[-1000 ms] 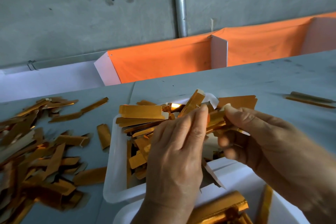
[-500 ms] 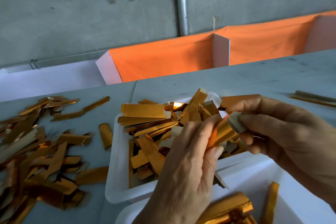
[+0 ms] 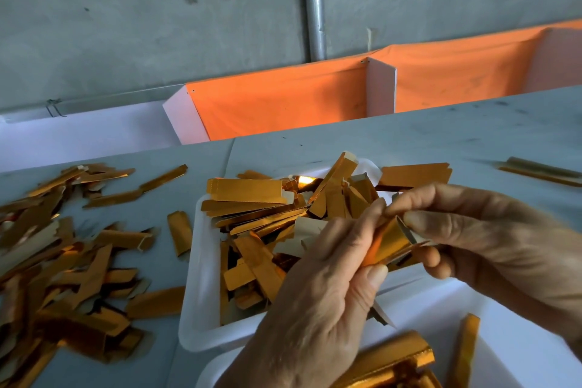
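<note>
Gold foil strip, partly folded, held between both hands above the near right corner of a white tray. Left hand, entering from the near edge, pinches the strip's lower left end, with the thumb beneath and the forefinger curled over the top. Right hand, entering from the right, pinches the strip's upper right end, where the pale grey reverse of the card shows. Its thumb lies on the near face, its forefinger arches over the far edge, and its remaining fingers curl underneath. The two forefinger tips come close together above the strip; whether they touch cannot be told. The strip is clear of the table and slopes up toward the right.

The white tray holds a loose heap of flat strips, several overhanging its far rim. A second tray, just near and right of the first, holds folded gold pieces and one leaning strip. On the grey table, left of the white tray, lies a scattered pile of similar strips. One short bent piece lies just beside the tray's left wall. Two dull strips lie well apart at the far right. Beyond the table's far edge hangs an orange cloth trough with white dividers. Behind it a metal pipe rises against a concrete wall.
</note>
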### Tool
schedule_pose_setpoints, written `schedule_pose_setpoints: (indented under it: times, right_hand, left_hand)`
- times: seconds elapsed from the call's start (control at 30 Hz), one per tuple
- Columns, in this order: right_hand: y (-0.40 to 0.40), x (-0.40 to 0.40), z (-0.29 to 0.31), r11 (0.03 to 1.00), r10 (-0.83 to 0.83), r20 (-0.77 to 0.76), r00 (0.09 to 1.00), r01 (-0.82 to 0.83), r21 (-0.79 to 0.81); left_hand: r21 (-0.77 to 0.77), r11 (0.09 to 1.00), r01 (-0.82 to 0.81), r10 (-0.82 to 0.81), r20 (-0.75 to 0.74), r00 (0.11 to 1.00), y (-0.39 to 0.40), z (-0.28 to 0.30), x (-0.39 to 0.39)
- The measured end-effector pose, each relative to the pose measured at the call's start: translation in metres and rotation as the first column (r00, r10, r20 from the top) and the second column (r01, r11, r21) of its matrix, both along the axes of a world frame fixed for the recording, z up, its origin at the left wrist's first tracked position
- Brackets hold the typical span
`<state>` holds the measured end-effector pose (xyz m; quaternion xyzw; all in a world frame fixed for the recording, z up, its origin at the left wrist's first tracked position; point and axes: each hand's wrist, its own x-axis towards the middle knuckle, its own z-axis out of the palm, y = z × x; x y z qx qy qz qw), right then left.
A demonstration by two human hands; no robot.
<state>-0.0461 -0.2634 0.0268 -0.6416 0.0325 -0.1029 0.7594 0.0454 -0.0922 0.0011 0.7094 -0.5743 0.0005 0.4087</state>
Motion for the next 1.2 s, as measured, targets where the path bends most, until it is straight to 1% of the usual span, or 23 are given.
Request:
schedule_pose_setpoints:
  times: [0.1, 0.2, 0.23, 0.33, 0.4, 0.47, 0.57, 0.67, 0.77, 0.93, 1.07, 1.2]
  right_hand:
    - [0.002, 0.001, 0.002, 0.991, -0.005, 0.044, 0.999, 0.011, -0.136]
    - [0.004, 0.000, 0.006, 0.930, -0.054, 0.128, 0.990, 0.096, -0.354]
    - [0.004, 0.000, 0.006, 0.907, -0.067, 0.149, 0.987, 0.123, -0.402]
    - [0.005, 0.000, 0.005, 0.874, -0.104, 0.176, 0.979, 0.175, -0.454]
    - [0.007, 0.001, 0.004, 0.892, -0.115, 0.200, 0.973, 0.189, -0.411]
    - [0.008, 0.003, 0.000, 0.935, -0.113, 0.228, 0.967, 0.181, -0.304]
    - [0.007, 0.004, -0.004, 0.980, -0.035, 0.248, 0.968, 0.081, -0.179]
    - [0.003, 0.003, -0.004, 0.994, 0.037, 0.224, 0.974, -0.012, -0.111]
    - [0.001, 0.003, -0.003, 0.989, 0.060, 0.214, 0.975, -0.030, -0.142]
    - [0.002, 0.003, -0.002, 0.978, 0.031, 0.232, 0.972, 0.017, -0.206]
    - [0.007, 0.003, -0.001, 0.971, 0.034, 0.238, 0.971, 0.025, -0.240]
    - [0.012, 0.004, 0.002, 0.948, -0.048, 0.208, 0.977, 0.111, -0.300]
  left_hand:
    - [0.001, 1.000, -0.003, 0.003, -0.007, 1.000, 0.001, -0.001, 0.000]
    - [0.000, 1.000, -0.005, 0.005, 0.004, 1.000, 0.001, -0.003, 0.000]
    - [0.008, 1.000, -0.009, 0.009, 0.005, 1.000, 0.001, -0.003, 0.000]
    - [0.011, 1.000, -0.014, 0.014, -0.007, 1.000, 0.001, -0.004, 0.001]
    - [-0.025, 1.000, -0.016, 0.015, -0.055, 0.998, 0.002, -0.003, 0.002]
    - [-0.079, 0.997, -0.018, 0.008, -0.128, 0.992, 0.003, -0.002, 0.003]
    - [-0.153, 0.988, -0.006, -0.024, -0.197, 0.980, 0.003, -0.001, 0.004]
    - [-0.193, 0.981, 0.001, -0.049, -0.243, 0.969, 0.004, -0.001, 0.006]
    - [-0.210, 0.978, 0.014, -0.069, -0.261, 0.963, 0.005, -0.001, 0.006]
    - [-0.205, 0.978, 0.029, -0.079, -0.237, 0.968, 0.005, -0.001, 0.006]
    - [-0.200, 0.979, 0.027, -0.073, -0.224, 0.972, 0.005, -0.001, 0.006]
    - [-0.206, 0.978, 0.014, -0.057, -0.203, 0.977, 0.004, -0.001, 0.007]
